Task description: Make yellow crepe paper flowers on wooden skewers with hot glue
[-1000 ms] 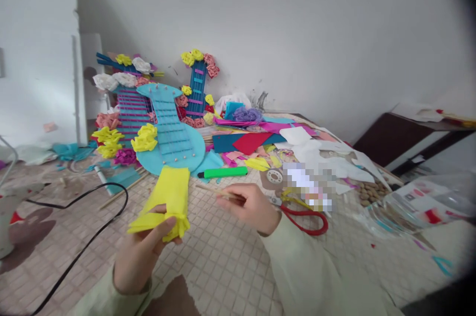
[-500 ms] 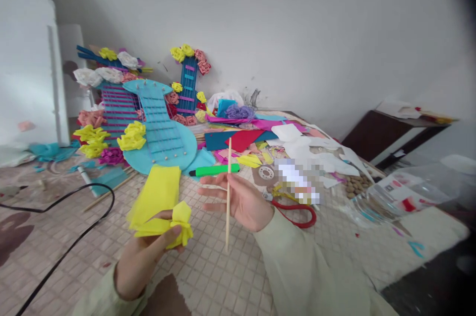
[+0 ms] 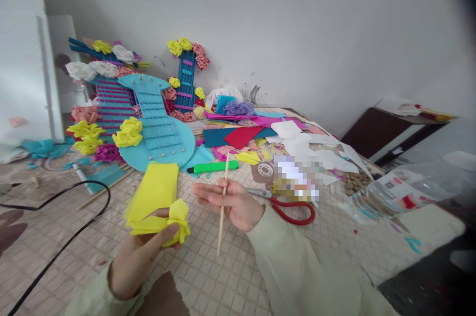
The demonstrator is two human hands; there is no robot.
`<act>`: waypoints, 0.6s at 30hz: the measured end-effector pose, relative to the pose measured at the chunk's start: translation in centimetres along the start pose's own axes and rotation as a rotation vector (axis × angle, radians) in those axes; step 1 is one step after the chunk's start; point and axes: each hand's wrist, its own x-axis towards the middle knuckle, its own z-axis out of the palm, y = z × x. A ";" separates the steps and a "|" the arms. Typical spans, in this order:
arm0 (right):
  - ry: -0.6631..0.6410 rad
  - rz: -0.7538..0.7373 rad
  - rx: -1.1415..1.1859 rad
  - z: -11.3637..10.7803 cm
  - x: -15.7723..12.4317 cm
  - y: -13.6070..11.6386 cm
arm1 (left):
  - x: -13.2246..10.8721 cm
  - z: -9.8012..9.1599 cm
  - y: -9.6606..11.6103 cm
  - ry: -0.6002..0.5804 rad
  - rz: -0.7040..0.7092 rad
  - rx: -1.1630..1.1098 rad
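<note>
My left hand (image 3: 143, 254) is closed on a yellow paper flower (image 3: 178, 221), pinching it between thumb and fingers. Just beyond that hand lies a stack of yellow paper strips (image 3: 158, 187). A thin wooden stick (image 3: 222, 221) is held in my right hand (image 3: 238, 204), slightly tilted, its lower tip pointing down toward me. The thumb presses the stick against the fingers, which stretch out to the left. A green marker (image 3: 213, 167) lies beyond my right hand. Red-handled scissors (image 3: 293, 211) rest to its right, their blades partly behind the hand.
A light blue guitar-shaped piece (image 3: 159, 132) with strings leans at the back left, beside paper-flower-decorated ones. Coloured paper scraps (image 3: 245, 135) and white paper (image 3: 312, 150) cover the back. A black cable (image 3: 74, 241) crosses the left side. A plastic bottle (image 3: 394, 192) lies at right.
The fingers of my right hand have drawn together, with the thumb now across the stick. The stick leans more, its lower tip shifted left. My left hand still holds the flower.
</note>
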 end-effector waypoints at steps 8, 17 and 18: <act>0.051 -0.001 -0.053 -0.7 0.3 0.5 | 0.3 -0.1 -0.2 0.010 0.023 0.003; 0.014 -0.007 0.037 -0.3 0.1 -0.2 | 0.2 0.6 0.2 0.032 0.053 0.066; 0.006 -0.003 0.041 -0.3 0.1 -0.3 | 0.1 0.7 0.3 0.023 0.044 0.097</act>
